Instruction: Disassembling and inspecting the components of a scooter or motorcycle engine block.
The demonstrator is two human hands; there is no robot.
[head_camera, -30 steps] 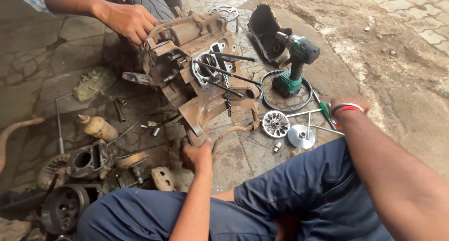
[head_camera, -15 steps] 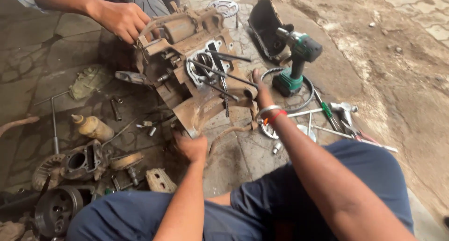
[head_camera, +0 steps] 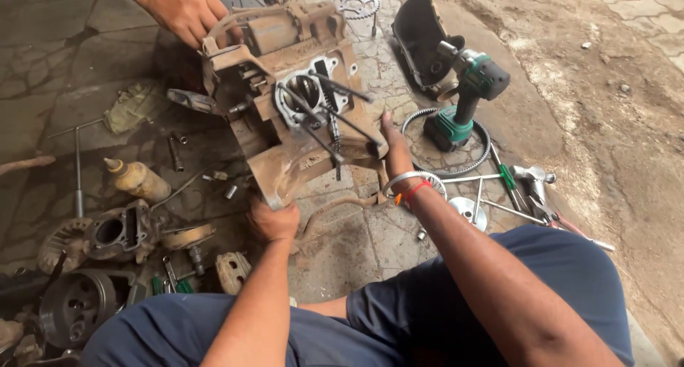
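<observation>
Rust-brown metal is dominating the centre of the frame: a grimy, dirt-caked engine crankcase [head_camera: 292,117] with long dark studs is being held tilted on the cracked stone floor [head_camera: 43,82]. At far left, a yellowish plastic squeeze bottle [head_camera: 139,179] and a grey finned cylinder block [head_camera: 117,230] are lying on the ground, well apart from the work. At upper left, the casing's top corner is being gripped by another person's hand [head_camera: 187,9]. Below centre, the lower edge of the casing is being clasped by the left hand [head_camera: 274,221], fingers curled closed around the metal. Compared with a second ago, the right hand [head_camera: 393,147], then down among the tools at the right, is now being pressed against the casing's right side beside the studs, fingers wrapped on the edge. Judging from this, the casing is now being steadied from both sides. Further right, a green and black cordless drill [head_camera: 467,96] is standing inside a black toothed belt loop [head_camera: 477,169], untouched.
</observation>
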